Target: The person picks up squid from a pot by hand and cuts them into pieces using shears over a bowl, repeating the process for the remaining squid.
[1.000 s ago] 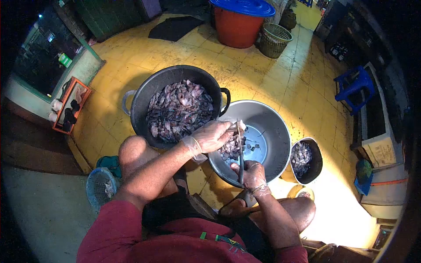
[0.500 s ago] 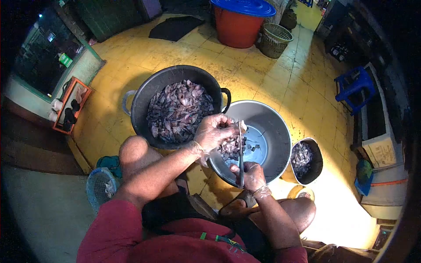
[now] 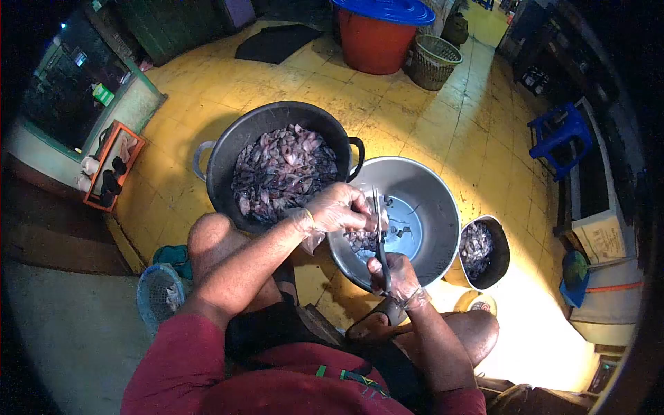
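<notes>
My left hand (image 3: 339, 209), in a clear plastic glove, pinches a pale piece of squid (image 3: 374, 220) above the grey basin (image 3: 440, 200). In my right hand (image 3: 397, 275), also gloved, is a pair of scissors (image 3: 380, 242), its blades pointing up and slightly apart beside the squid piece. Cut pieces (image 3: 360, 241) and dark scraps lie in the basin under my hands. At the left, a large black tub (image 3: 225, 155) holds a heap of squid (image 3: 283, 169). A smaller pot (image 3: 503, 266) with more squid (image 3: 476, 244) stands to the right.
A blue basket (image 3: 153, 294) sits by my left knee. On the far floor are a red bin (image 3: 377, 48) with a blue lid and a woven basket (image 3: 434, 63). A blue stool (image 3: 561, 142) stands at the right, an orange rack (image 3: 114, 166) at the left.
The scissor blades have parted slightly around the squid piece. My left hand has shifted a little, and the piece it holds hangs lower.
</notes>
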Demonstrator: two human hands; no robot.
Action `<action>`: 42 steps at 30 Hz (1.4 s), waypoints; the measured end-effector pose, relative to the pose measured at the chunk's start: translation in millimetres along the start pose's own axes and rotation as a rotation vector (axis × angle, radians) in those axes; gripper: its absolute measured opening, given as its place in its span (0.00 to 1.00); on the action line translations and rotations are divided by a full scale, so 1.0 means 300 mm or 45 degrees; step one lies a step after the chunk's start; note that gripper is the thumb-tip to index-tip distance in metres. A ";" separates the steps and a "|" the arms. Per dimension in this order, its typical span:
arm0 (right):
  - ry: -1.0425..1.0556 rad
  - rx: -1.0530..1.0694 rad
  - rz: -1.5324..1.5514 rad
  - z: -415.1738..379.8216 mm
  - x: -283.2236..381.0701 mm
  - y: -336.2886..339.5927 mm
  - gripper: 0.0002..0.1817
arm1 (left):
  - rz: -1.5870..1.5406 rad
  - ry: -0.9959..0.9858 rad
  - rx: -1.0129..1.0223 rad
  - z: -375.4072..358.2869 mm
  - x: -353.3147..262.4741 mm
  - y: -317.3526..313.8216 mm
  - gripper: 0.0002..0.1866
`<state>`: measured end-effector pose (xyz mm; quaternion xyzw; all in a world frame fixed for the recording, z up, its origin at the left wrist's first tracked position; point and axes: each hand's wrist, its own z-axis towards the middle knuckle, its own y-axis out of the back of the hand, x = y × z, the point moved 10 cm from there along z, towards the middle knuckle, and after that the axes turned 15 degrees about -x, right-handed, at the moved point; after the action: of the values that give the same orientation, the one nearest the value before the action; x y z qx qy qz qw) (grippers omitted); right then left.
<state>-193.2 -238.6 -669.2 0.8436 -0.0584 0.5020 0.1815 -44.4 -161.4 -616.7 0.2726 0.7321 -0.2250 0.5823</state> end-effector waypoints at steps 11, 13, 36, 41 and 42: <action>-0.070 -0.118 0.142 0.015 -0.025 0.034 0.26 | -0.542 -0.051 -0.207 0.033 0.013 0.061 0.05; -0.100 -0.022 0.029 -0.001 -0.013 0.003 0.28 | -0.550 -0.027 -0.231 0.027 0.009 0.063 0.05; 0.043 -0.178 -0.246 0.029 -0.069 0.012 0.21 | -0.161 0.111 -0.141 0.029 0.103 0.005 0.10; 0.106 -0.351 -0.141 0.054 -0.059 0.073 0.20 | 0.551 -0.286 -0.005 0.014 0.100 -0.072 0.08; 0.081 -0.370 -0.058 0.050 -0.046 0.081 0.21 | 0.613 -0.376 0.015 -0.005 0.086 -0.086 0.08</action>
<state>-194.5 -267.7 -681.6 0.7932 -0.1054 0.5104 0.3150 -67.0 -176.4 -641.3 0.4063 0.5523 -0.1216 0.7177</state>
